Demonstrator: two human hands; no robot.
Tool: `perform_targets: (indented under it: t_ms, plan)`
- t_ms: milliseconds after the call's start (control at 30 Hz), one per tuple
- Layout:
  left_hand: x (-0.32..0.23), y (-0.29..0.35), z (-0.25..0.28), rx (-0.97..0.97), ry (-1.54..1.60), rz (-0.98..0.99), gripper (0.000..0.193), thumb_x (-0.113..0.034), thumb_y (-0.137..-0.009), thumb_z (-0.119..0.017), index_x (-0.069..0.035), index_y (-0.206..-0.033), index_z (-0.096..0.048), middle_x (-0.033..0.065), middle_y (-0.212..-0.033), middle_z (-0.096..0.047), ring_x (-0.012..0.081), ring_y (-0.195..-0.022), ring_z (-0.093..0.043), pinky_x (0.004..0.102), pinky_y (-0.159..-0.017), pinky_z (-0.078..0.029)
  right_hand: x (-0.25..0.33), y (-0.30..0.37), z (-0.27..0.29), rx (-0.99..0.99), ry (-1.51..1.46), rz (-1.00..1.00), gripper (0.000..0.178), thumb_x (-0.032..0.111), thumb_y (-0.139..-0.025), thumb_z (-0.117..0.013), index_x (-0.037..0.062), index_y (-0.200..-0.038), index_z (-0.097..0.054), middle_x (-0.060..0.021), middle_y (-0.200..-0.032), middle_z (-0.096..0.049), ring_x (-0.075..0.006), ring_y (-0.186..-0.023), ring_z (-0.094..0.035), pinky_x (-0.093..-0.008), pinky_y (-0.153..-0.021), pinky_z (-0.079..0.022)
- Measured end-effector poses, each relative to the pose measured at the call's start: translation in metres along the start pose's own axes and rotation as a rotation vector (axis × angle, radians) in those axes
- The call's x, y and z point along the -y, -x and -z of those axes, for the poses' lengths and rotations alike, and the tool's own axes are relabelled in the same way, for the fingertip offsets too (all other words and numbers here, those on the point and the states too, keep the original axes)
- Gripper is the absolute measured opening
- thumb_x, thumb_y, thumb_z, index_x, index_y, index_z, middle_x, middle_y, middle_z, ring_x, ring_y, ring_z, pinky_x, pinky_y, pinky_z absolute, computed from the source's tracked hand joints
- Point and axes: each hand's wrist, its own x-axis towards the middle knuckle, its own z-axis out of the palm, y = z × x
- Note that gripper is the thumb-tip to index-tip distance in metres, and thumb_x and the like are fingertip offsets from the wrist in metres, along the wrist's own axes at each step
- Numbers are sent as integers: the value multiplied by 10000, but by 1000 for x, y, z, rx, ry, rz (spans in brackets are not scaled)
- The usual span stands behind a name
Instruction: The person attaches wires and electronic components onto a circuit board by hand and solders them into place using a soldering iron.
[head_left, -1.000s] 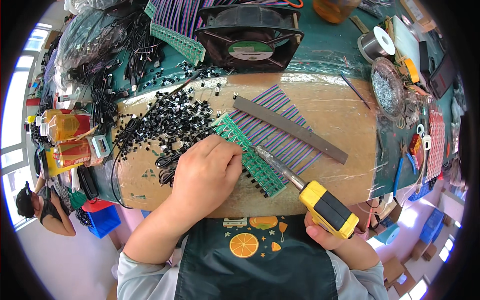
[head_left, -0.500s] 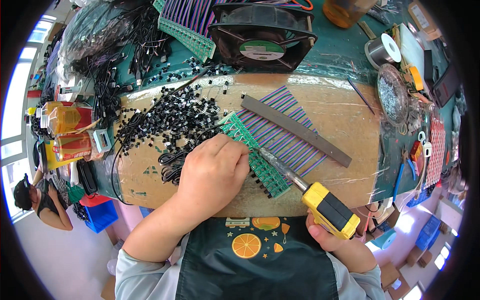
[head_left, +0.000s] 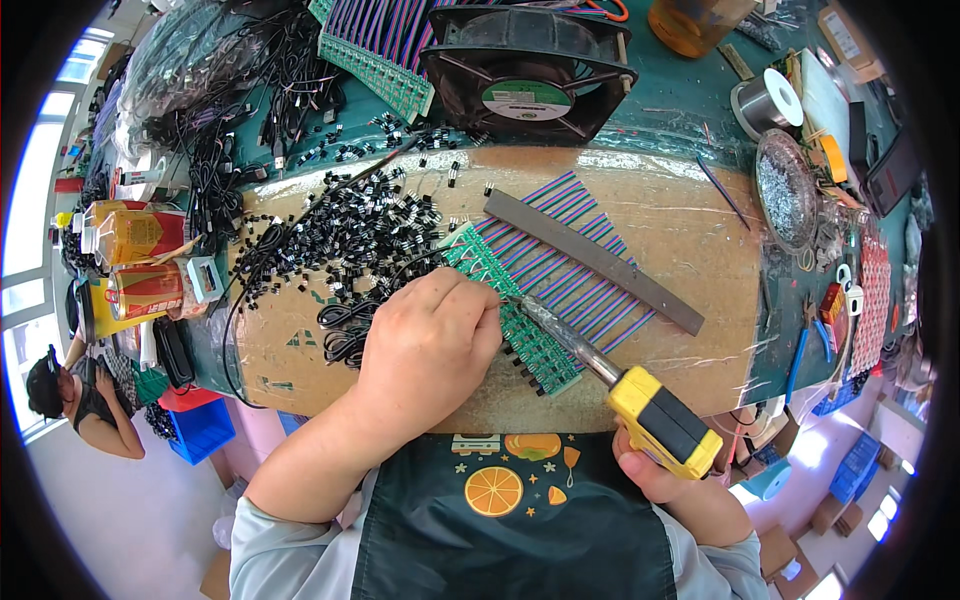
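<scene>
My right hand (head_left: 650, 472) grips the handle of a yellow-and-black soldering gun (head_left: 665, 422). The gun's tip touches or hovers just over a green circuit board strip (head_left: 540, 345) lying slantwise on the work board. My left hand (head_left: 428, 345) is closed at the strip's near left edge, fingertips pressed together; what they pinch is hidden. A black cable (head_left: 345, 340) lies coiled beside that hand and a length of it reaches the strip. Purple, blue and dark striped ribbon wires (head_left: 570, 215) fan out from the strip beneath a flat dark bar (head_left: 595, 262).
Small black connectors (head_left: 370, 225) form a heap at left. A black fan (head_left: 528, 75) stands at the back, near more wired boards (head_left: 375, 75). At right are a solder spool (head_left: 770, 103), a round dish (head_left: 785, 190) and blue-handled pliers (head_left: 800, 350). Another person (head_left: 95, 405) sits far left.
My left hand has shifted very slightly to the right. The soldering gun's body has moved a touch right, while its tip stays at the same place on the strip.
</scene>
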Motion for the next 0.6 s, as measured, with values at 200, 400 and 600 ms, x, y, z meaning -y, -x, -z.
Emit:
perform_targets:
  t_ms: [200, 400, 600]
  plan:
    - [-1, -1, 1, 1, -6, -5, 111, 20, -734, -706, -49, -803, -654, 73, -777, -657, 253, -687, -659, 348, -586, -530, -1, 6, 0, -18, -31, -26, 191, 209, -801, -732, 118, -752, -572, -62, -691, -566, -291, -625, -571, -387, -541, -431]
    - [-2, -1, 0, -7, -15, -7, 114, 24, -733, -704, -52, -800, -654, 74, -774, -653, 252, -682, -655, 350, -584, -527, -2, 15, -1, -15, -115, -92, 184, 188, -805, -741, 109, -769, -579, -60, -696, -562, -270, -613, -565, -368, -537, -428]
    - [-6, -1, 0, -5, -22, 9, 112, 17, -736, -710, -57, -796, -653, 78, -764, -643, 254, -673, -649, 353, -584, -523, 1, 15, -3, -15, -146, -87, 176, 157, -813, -739, 97, -781, -577, -65, -709, -554, -255, -614, -562, -350, -543, -427]
